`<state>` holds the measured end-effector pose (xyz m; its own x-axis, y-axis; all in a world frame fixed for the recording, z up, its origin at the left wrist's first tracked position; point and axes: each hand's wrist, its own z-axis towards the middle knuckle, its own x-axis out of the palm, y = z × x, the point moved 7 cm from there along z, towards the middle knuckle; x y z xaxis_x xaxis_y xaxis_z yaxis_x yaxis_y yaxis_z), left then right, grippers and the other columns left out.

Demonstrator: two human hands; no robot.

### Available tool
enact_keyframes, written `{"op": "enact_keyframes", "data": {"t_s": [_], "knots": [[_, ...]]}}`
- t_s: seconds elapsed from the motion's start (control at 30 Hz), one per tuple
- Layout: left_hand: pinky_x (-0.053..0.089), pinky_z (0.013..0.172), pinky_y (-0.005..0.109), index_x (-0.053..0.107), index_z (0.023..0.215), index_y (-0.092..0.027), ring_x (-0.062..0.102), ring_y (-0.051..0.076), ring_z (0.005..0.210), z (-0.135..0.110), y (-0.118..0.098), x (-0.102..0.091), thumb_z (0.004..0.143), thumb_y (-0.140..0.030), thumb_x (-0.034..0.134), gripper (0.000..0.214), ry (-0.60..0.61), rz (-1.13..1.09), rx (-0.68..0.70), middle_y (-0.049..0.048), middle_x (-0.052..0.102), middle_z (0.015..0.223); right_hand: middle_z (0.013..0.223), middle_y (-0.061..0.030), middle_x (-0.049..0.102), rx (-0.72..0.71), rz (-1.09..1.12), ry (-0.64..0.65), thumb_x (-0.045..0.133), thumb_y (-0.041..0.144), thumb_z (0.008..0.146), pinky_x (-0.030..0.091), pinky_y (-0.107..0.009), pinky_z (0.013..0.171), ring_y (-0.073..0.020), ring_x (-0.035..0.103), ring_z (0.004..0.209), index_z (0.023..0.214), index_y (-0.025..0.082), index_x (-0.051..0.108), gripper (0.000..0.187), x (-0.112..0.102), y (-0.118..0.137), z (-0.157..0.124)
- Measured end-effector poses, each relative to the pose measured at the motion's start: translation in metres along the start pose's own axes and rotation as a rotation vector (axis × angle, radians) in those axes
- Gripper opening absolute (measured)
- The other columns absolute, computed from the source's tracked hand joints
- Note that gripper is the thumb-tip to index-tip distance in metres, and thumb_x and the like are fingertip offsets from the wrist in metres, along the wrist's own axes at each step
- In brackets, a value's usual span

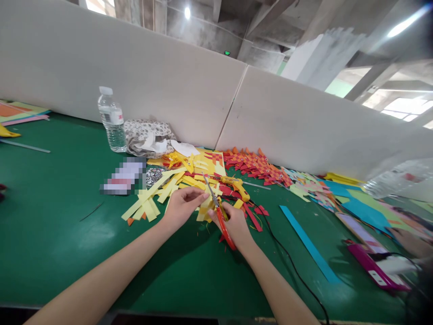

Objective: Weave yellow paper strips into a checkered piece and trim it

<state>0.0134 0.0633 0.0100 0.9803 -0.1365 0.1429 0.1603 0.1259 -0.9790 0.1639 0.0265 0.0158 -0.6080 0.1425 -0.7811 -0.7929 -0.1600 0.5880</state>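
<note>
My right hand point(235, 225) is closed around a pair of scissors point(223, 225) with red handles, their blades pointing up and away from me. Just left of it, my left hand point(184, 205) pinches a small piece of yellow paper point(204, 210) close to the blades; fingers hide part of it. Beyond both hands lies a loose pile of pale yellow paper strips point(149, 195). A yellow glue gun point(238, 186) rests on the pile's right side, its black cord running toward the front edge. Red paper strips point(253, 216) lie beside the gun.
A water bottle point(112, 119) stands at the back left, near a patterned cloth bag point(149, 131) and a phone point(123, 177). Red-orange woven paper pieces point(257, 164) lie along the white partition point(169, 81). A blue strip point(307, 243) and a purple power strip point(372, 268) lie right, near another person's hand point(411, 239).
</note>
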Motion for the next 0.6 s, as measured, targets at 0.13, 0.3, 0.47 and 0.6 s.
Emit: {"op": "enact_keyframes", "data": {"t_s": [0.13,0.3,0.47,0.6], "knots": [[0.045,0.057,0.021,0.062,0.071,-0.016,0.057,0.011,0.061,-0.002,-0.001,0.003,0.065,-0.039,0.067,0.025,0.025,-0.004,-0.023,0.0014,0.064,0.067,0.051,0.0071,0.035,-0.001,0.019,-0.045,0.055,0.042,0.072,0.026,-0.019,0.044,-0.0079,0.032,0.045,0.06,0.021,0.034,0.031,-0.003,-0.004,0.001],[0.046,0.053,0.021,0.047,0.079,-0.021,0.061,0.015,0.071,0.0,0.006,-0.002,0.07,-0.044,0.06,0.028,-0.052,-0.186,-0.141,0.0018,0.066,0.082,0.059,0.0037,0.049,0.063,0.0,-0.152,0.047,0.045,0.077,0.032,-0.021,0.05,-0.0116,0.045,0.051,0.07,0.021,0.04,0.025,-0.015,-0.008,0.002],[0.047,0.048,0.023,0.041,0.081,-0.023,0.061,0.014,0.059,0.004,0.023,-0.013,0.069,-0.047,0.059,0.033,-0.174,-0.267,-0.266,-0.0006,0.063,0.076,0.06,0.0026,0.051,0.17,-0.23,-0.167,0.048,0.05,0.074,0.03,-0.022,0.051,-0.0158,0.052,0.057,0.073,0.023,0.04,0.028,-0.023,-0.008,0.002],[0.046,0.046,0.02,0.042,0.079,-0.023,0.06,0.012,0.057,0.004,0.025,-0.014,0.068,-0.047,0.061,0.033,-0.191,-0.294,-0.277,-0.003,0.06,0.072,0.058,0.0025,0.051,0.205,-0.318,-0.089,0.047,0.053,0.073,0.028,-0.022,0.049,-0.0165,0.052,0.055,0.074,0.023,0.042,0.031,-0.017,-0.012,0.002]]}}
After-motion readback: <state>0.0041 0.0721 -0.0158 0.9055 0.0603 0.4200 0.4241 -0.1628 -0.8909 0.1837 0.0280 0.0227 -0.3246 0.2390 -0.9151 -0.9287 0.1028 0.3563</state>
